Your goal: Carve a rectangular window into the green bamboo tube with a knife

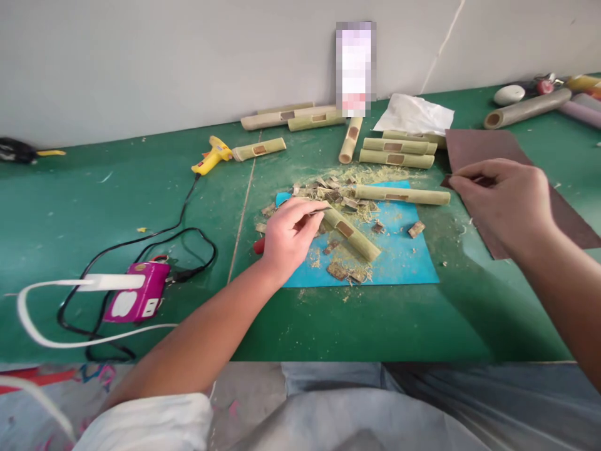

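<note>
My left hand (pixel 293 235) is closed in a pinch on a thin dark strip (pixel 321 212), right at the upper end of a bamboo tube (pixel 361 242). That tube lies slanted on a blue mat (pixel 413 263) and has a rectangular opening cut in its side. My right hand (pixel 509 191) pinches a small dark brown piece (pixel 446 181) beside the left edge of a brown sheet (pixel 530 200) that looks like sandpaper. Another notched bamboo tube (pixel 422 196) rests across the mat's far edge. Bamboo chips (pixel 337 270) and shavings surround both tubes.
More notched bamboo tubes (pixel 397 158) lie behind the mat, near a white tissue (pixel 413 114) and a propped phone (pixel 355 69). To the left are a yellow glue gun (pixel 212 156), its black cord and a magenta power adapter (pixel 141 291). A red handle (pixel 258 245) shows by my left hand.
</note>
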Available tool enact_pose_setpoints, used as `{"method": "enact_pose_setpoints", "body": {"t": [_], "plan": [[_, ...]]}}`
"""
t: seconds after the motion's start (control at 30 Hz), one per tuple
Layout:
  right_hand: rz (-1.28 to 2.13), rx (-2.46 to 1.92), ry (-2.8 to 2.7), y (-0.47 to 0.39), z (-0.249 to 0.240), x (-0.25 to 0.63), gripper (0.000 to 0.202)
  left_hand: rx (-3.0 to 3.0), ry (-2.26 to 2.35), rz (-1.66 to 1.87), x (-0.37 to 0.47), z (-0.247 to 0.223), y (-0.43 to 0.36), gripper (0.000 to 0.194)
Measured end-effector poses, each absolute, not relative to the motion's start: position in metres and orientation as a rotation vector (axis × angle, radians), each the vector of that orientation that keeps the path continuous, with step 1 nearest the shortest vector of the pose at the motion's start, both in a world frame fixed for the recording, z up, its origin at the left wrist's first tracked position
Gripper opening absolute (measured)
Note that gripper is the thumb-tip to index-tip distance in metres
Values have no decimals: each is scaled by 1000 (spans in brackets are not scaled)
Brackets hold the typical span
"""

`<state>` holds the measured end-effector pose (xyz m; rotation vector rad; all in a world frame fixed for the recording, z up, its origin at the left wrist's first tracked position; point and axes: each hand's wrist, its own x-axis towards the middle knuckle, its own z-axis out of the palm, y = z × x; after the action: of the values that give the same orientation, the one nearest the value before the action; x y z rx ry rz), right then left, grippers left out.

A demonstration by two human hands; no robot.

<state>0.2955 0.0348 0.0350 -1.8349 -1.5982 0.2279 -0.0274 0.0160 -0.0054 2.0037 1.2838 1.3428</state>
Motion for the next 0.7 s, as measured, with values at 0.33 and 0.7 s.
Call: {"method": "enact_pose_setpoints", "body": {"t": [0.33, 0.7], "plan": [[-98, -1898, -2004, 14, 41, 277, 43, 2516, 1382, 1106, -32, -15, 31, 19], [98, -1658, -2494, -16, 11, 193, 29, 2496, 1352, 1056, -35, -23, 34, 19]]}}
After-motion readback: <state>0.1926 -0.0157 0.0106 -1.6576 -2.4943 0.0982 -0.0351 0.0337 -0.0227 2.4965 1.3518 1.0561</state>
